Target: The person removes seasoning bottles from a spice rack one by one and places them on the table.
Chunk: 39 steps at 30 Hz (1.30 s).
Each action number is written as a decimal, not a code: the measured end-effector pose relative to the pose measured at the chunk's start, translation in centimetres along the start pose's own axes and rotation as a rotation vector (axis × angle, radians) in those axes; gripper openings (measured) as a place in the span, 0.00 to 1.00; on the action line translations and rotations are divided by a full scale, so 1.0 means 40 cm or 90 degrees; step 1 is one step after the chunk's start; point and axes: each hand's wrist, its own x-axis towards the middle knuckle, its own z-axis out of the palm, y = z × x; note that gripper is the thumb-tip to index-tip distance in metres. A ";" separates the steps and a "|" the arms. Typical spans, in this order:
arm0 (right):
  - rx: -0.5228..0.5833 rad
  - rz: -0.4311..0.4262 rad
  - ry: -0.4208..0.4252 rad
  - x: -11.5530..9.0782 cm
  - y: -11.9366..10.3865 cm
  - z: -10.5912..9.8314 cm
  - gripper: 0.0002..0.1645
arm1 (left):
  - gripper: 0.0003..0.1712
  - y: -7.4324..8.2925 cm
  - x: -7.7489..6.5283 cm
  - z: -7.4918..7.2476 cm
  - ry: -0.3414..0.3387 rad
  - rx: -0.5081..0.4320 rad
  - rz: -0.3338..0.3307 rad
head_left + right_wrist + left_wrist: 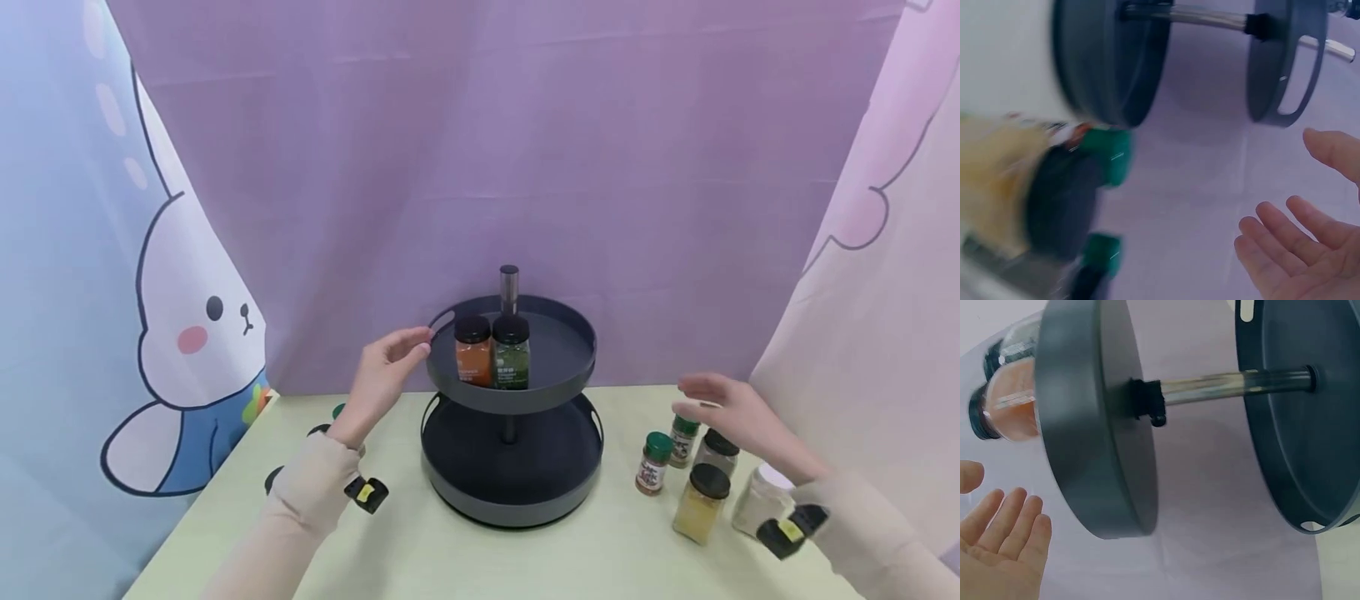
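A dark grey two-tier round rack [512,402] stands in the middle of the table. Its upper tray carries an orange spice jar [473,360] and a green herb jar [512,360] side by side, both black-lidded. At the upper tray's left rim is my left hand [384,367], its fingers loosely extended and holding nothing; the left wrist view shows a gap between this hand and the tray. My right hand [738,408] hovers over the jars on the right, fingers spread and holding nothing. Below it are a yellow spice jar [699,510] and a small green-capped bottle [652,471].
A second green-capped bottle [682,442], another black-lidded jar [717,450] and a white-lidded jar [761,500] also stand at the right. Partly behind my left forearm, several lids [274,479] show. A purple curtain [517,150] hangs behind the table.
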 end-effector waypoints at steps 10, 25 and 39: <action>0.120 0.059 -0.046 0.160 -0.112 0.040 0.47 | 0.18 0.023 -0.053 -0.006 -0.014 0.004 0.015; 0.156 0.098 -0.105 0.283 -0.159 0.112 0.40 | 0.25 0.026 -0.060 -0.010 -0.067 -0.021 0.010; 0.168 0.093 -0.103 0.281 -0.156 0.118 0.37 | 0.35 0.051 0.030 0.008 -0.202 0.033 -0.032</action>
